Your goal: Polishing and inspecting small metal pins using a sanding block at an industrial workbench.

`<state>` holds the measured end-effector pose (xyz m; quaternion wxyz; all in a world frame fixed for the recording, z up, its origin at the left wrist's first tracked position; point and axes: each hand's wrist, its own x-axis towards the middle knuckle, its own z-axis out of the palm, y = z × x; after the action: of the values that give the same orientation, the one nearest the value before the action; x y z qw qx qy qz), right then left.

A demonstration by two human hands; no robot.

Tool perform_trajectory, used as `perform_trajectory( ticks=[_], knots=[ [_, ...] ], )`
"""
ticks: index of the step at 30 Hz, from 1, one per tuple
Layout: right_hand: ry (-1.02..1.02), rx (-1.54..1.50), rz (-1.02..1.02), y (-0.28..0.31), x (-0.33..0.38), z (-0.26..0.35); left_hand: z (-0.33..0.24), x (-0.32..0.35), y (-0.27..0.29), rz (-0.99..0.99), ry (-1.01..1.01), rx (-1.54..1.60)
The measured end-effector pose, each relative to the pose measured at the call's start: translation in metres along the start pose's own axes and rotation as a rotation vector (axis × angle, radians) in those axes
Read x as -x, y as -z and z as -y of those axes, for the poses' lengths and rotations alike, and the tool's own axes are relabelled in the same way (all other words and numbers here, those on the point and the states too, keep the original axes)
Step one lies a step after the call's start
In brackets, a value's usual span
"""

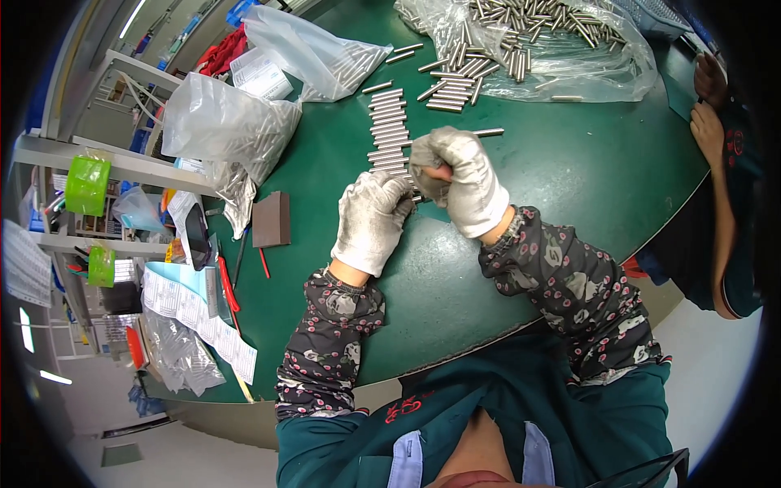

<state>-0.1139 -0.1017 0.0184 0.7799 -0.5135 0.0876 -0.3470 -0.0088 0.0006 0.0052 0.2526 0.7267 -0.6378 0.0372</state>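
Observation:
Short silver metal pins lie side by side in a column on the green table. At its near end, my left hand, in a whitish work glove, has its fingers curled down against the last pins, hiding them. Just right of the column is my right hand, gloved too, its fingers curled in and a bare fingertip showing. What either hand grips, if anything, is hidden. One loose pin lies beyond the right hand. A small stack of pins sits farther back, in front of the heap.
A heap of pins spreads over a clear plastic bag at the back right. Plastic bags stand at the left, by a brown block, red-handled pliers and paper slips. Another person's hand rests at the right edge.

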Motion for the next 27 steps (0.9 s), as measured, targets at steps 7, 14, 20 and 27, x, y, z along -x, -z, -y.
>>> perform_trajectory(
  ticks=[7,14,20,27],
  knots=[
    [-0.009,-0.176,-0.100,0.014,0.004,-0.015,0.000,0.005,-0.001,-0.022,0.004,-0.015],
    [-0.044,-0.215,-0.024,0.015,0.007,-0.007,0.001,0.005,-0.002,-0.021,0.004,-0.030],
    [-0.029,-0.196,0.050,0.017,0.007,-0.007,0.002,0.004,-0.003,-0.027,0.018,-0.032],
    [-0.030,-0.198,0.036,0.016,0.008,-0.009,0.003,0.004,-0.004,-0.043,0.003,-0.028]
  ],
)
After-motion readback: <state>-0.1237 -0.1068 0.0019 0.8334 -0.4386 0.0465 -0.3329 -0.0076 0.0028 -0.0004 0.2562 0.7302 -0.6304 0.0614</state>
